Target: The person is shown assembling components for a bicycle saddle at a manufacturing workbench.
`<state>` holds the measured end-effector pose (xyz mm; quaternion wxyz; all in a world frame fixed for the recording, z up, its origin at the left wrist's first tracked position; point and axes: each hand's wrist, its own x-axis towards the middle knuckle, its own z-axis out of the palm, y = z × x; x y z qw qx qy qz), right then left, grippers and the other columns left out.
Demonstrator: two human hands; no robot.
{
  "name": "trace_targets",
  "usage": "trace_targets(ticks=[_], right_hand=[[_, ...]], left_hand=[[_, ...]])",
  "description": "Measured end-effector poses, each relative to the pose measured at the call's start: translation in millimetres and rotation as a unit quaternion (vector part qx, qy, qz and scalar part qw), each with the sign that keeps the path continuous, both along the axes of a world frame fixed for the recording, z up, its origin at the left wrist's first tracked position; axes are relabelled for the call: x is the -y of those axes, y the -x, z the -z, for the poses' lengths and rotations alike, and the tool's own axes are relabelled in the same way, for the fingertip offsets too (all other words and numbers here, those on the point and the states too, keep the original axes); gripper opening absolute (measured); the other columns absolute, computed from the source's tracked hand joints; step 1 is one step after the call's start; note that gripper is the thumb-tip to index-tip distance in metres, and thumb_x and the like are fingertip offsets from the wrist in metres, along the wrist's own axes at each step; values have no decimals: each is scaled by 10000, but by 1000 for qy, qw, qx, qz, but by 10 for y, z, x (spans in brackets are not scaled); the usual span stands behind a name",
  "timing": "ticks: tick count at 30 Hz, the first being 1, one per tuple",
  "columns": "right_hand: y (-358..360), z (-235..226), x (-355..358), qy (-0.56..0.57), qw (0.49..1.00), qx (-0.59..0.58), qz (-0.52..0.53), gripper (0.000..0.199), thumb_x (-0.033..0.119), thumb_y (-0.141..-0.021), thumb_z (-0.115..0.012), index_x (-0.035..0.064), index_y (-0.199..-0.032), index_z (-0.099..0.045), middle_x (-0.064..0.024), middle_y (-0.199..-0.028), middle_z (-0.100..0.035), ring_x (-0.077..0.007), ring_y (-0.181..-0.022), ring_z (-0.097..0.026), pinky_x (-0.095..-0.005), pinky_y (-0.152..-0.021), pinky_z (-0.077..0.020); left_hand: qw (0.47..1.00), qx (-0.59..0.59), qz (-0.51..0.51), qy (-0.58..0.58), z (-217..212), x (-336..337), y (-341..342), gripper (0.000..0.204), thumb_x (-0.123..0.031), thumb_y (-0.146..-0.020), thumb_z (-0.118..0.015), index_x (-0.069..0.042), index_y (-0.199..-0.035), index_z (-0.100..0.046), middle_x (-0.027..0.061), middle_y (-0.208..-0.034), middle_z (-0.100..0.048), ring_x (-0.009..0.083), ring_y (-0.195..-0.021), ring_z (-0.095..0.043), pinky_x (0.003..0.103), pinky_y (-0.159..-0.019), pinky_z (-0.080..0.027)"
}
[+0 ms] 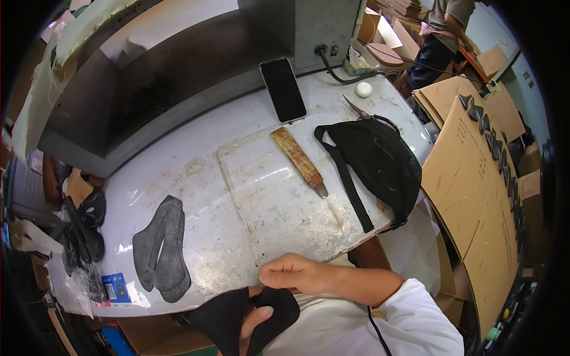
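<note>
At the lower edge of the view, below the near rim of the bench [249, 178], both hands work one black fabric piece [228, 320], a dark, forked cut shape. The left hand [252, 329] comes up from beneath and grasps it, its thumb pressed over the inner edge where the two lobes part, so the piece drapes to either side of that hand. The right hand [291, 274] sits just above, curled into a pinch on the upper edge of the same piece, its white sleeve [409, 308] running off to the lower right. The piece thus lies between the two hands, under the right and over the left, held off the bench. Further out on the worn white bench surface, to the left, lies a stack of grey felt pieces [161, 249] of a similar forked outline, well apart from the hands. Beyond the middle rests a wooden-handled tool [298, 161] with a short metal tip, lying aslant. To its right a black mesh bag [380, 160] with a strap hangs partly over the bench edge, and a pair of scissors [358, 108] lies at its far side. Behind these a dark phone [283, 89] leans upright against the grey machine housing [178, 77].
</note>
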<state>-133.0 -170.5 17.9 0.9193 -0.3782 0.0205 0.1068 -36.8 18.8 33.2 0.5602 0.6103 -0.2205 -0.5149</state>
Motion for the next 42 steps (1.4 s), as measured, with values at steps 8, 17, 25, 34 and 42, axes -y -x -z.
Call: trace_targets(ticks=[8, 17, 25, 34, 42], right_hand=[[53, -121, -84, 455, 843, 111, 266, 343, 241, -1033, -446, 26, -771, -497, 26, -679, -436, -58, -617, -403, -258, -543, -343], [43, -172, -227, 273, 931, 5, 242, 304, 210, -1025, -465, 28, -782, -477, 43, -669, -391, -55, -643, -349, -239, -567, -328], [58, -29, -134, 221, 960, -25, 168, 329, 240, -1031, -445, 19, -788, -457, 18, -649, -382, -69, -637, -338, -260, -551, -328], [188, 112, -222, 224, 948, -9, 223, 237, 200, -997, -528, 64, -807, -566, 35, -731, -532, -43, -652, -476, -229, -541, -368], [118, 95, -402, 176, 943, -55, 278, 194, 243, -975, -560, 67, -934, -628, 29, -743, -601, -34, -591, -501, -178, -504, -374]], left_hand=[[981, -64, -174, 62, -62, 119, 248, 327, -229, -862, -651, 23, -1063, -591, 116, -918, -652, 203, -873, -624, 324, -842, -491], [959, -135, -220, 116, 171, 216, 209, 252, -231, -927, -521, 11, -977, -573, 100, -839, -626, 152, -733, -613, 268, -662, -510], [948, -186, -239, 97, 51, 377, 96, 225, -187, -937, -541, 16, -1005, -612, 95, -864, -673, 133, -737, -630, 245, -669, -508], [942, -145, -302, 30, -9, 432, 103, 240, -197, -909, -660, -10, -1051, -615, 79, -888, -656, 144, -775, -635, 264, -694, -538], [914, -155, -358, 110, -32, 494, -67, 159, -177, -956, -563, -27, -989, -603, 69, -837, -641, 134, -741, -611, 261, -665, -503]])
